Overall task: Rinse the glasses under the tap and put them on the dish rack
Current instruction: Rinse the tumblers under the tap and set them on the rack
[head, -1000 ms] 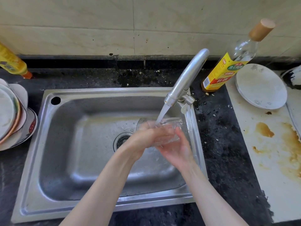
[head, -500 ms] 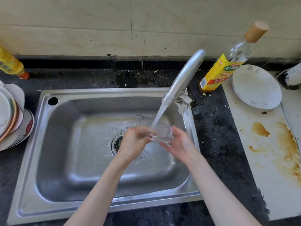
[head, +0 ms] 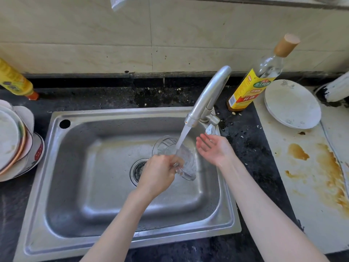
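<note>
Over a steel sink (head: 62, 186), the left hand (head: 158, 174) had its grip closed around the base end of a clear glass (head: 175, 156), which lay tilted under the tap (head: 207, 97) in running water. Just right of that grip, the right hand (head: 213, 148) was open, palm up, holding nothing and apart from the glass

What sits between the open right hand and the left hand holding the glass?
In the head view, the glass under the water stream lies between the right hand and left hand.
</note>
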The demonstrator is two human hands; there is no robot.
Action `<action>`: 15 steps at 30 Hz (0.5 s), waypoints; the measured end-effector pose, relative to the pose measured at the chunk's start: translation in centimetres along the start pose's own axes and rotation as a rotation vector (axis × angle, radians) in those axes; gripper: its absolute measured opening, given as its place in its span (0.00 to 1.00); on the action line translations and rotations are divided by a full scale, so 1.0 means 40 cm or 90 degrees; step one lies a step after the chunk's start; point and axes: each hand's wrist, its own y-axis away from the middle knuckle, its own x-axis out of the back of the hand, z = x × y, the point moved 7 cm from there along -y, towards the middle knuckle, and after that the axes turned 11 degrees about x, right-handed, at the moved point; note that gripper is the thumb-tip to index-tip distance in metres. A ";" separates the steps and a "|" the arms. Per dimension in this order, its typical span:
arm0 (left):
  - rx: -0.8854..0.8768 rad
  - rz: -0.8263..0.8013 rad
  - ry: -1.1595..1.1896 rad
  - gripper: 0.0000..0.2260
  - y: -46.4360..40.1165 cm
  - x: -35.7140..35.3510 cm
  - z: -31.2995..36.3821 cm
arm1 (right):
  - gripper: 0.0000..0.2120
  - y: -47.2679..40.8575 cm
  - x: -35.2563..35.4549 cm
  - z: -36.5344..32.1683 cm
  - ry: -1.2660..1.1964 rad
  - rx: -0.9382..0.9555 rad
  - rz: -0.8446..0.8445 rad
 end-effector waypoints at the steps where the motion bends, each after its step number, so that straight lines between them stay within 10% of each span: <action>1: -0.002 -0.001 0.002 0.13 -0.001 0.000 0.002 | 0.05 0.004 -0.002 -0.005 -0.012 0.000 -0.003; 15: 0.005 -0.005 0.135 0.11 -0.043 0.027 0.041 | 0.08 0.015 -0.043 -0.177 -0.155 0.013 -0.058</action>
